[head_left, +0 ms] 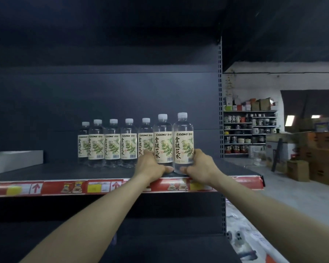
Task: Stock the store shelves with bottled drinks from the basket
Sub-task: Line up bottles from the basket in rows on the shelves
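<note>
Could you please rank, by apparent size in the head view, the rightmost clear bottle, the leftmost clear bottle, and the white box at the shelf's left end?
1. White box, partly cut off.
2. Rightmost clear plastic bottle, nearest the camera.
3. Leftmost clear plastic bottle, probably identical, only farther.

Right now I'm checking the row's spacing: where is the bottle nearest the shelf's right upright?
In the head view, that bottle stands at the row's right end on the shelf, near the front edge, between the left hand and the right hand.
</note>
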A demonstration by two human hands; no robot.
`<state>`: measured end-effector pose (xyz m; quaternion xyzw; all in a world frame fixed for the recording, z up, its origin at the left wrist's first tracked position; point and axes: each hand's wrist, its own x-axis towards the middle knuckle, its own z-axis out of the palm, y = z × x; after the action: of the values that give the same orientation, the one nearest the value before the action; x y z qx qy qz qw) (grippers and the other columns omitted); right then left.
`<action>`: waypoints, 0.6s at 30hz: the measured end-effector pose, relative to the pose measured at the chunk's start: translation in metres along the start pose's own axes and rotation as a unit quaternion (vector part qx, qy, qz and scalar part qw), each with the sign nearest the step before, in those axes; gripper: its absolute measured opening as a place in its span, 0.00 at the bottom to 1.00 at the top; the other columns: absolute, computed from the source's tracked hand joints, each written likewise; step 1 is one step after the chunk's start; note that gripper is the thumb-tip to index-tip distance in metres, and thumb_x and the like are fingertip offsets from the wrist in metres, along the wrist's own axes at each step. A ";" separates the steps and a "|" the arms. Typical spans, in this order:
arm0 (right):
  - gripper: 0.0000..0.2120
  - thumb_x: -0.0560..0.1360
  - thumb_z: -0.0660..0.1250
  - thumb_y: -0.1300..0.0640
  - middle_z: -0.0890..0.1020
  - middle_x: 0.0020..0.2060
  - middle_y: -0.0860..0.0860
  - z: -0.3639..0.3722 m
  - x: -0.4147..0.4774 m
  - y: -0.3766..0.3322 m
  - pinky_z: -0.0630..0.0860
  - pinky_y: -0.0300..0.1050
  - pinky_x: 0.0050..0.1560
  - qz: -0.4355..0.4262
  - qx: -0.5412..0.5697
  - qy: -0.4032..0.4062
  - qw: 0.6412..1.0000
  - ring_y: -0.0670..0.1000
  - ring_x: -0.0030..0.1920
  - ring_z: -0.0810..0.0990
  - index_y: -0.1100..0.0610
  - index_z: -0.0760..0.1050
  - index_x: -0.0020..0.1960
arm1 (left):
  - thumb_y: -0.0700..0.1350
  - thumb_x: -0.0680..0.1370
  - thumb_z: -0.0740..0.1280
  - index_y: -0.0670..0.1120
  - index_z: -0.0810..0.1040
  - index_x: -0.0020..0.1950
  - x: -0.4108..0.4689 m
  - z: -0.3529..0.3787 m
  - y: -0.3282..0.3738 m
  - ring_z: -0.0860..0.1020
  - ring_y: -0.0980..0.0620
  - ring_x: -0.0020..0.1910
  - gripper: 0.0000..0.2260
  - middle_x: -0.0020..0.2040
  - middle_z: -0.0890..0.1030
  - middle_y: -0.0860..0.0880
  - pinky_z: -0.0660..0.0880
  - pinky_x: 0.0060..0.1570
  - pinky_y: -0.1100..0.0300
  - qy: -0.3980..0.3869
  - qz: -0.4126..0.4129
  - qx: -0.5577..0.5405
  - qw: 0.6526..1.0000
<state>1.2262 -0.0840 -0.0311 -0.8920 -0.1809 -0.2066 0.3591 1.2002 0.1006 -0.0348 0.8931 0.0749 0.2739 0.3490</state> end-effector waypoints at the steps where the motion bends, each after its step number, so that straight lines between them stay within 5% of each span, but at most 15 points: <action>1: 0.27 0.71 0.79 0.48 0.81 0.56 0.50 0.001 0.000 -0.001 0.75 0.42 0.50 0.004 -0.006 0.003 1.000 0.50 0.50 0.77 0.56 0.71 0.62 | 0.57 0.66 0.83 0.41 0.66 0.73 0.002 0.000 0.002 0.79 0.43 0.61 0.44 0.65 0.77 0.44 0.78 0.60 0.51 0.001 -0.008 -0.002 1.000; 6: 0.23 0.72 0.77 0.44 0.80 0.55 0.53 0.007 0.010 -0.008 0.81 0.54 0.57 0.057 -0.061 -0.006 0.996 0.56 0.52 0.80 0.55 0.73 0.58 | 0.58 0.69 0.81 0.42 0.73 0.63 0.012 0.007 0.002 0.80 0.45 0.54 0.32 0.56 0.80 0.46 0.79 0.56 0.50 0.020 0.001 0.057 0.998; 11: 0.21 0.73 0.75 0.43 0.79 0.55 0.53 0.012 0.024 -0.012 0.80 0.55 0.58 0.088 -0.102 -0.015 0.991 0.58 0.54 0.80 0.55 0.72 0.56 | 0.61 0.73 0.76 0.47 0.72 0.50 0.027 0.014 -0.001 0.75 0.51 0.42 0.22 0.42 0.74 0.52 0.74 0.44 0.54 0.004 0.018 0.127 0.992; 15: 0.21 0.74 0.73 0.43 0.77 0.57 0.55 0.018 0.035 -0.009 0.79 0.56 0.60 0.099 -0.107 -0.024 0.989 0.59 0.56 0.79 0.55 0.70 0.56 | 0.62 0.74 0.75 0.47 0.72 0.45 0.039 0.016 -0.004 0.78 0.48 0.45 0.21 0.45 0.77 0.50 0.76 0.45 0.54 -0.007 0.026 0.153 0.988; 18: 0.27 0.78 0.68 0.38 0.77 0.61 0.56 0.026 0.047 -0.002 0.77 0.56 0.64 0.114 -0.114 -0.061 0.985 0.59 0.57 0.78 0.58 0.70 0.65 | 0.64 0.74 0.74 0.45 0.77 0.50 0.051 0.017 -0.006 0.79 0.47 0.48 0.23 0.50 0.80 0.47 0.79 0.50 0.52 -0.030 0.035 0.178 0.983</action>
<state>1.2711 -0.0564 -0.0236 -0.9528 -0.0747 -0.1282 0.2647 1.2523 0.1119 -0.0273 0.9508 0.0807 0.2416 0.1764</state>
